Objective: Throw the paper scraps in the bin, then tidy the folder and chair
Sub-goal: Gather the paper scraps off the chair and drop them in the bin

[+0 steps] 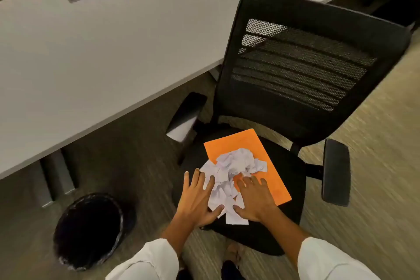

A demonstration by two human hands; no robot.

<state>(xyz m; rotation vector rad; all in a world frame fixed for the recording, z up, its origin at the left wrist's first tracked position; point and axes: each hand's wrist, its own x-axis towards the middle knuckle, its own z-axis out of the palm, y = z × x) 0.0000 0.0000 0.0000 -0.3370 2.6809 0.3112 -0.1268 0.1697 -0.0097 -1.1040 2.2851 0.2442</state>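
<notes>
OK, both hands down on the pile now: left hand [197, 198] w/ fingers spread flat on the near-left side of the paper scraps [229, 177], right hand [254, 200] spread flat on the right side, palms facing in, nothing actually gripped yet. Scraps sit in a loose heap, partly on the orange folder [268, 166], partly spilling onto the chair [291, 193] seat toward me. Bin [88, 229] is on the floor to my left, beside the desk [91, 57] legs, mouth open. Way to do this right, I reckon: rake both sides inward, thumbs under the near edge, squeeze into one wad so small bits don't flutter off. Keep pressure off the folder or it'll slide w/ the scraps. Watch the strays at the seat's front edge, closest to dropping. Then carry low, straight over the bin.
</notes>
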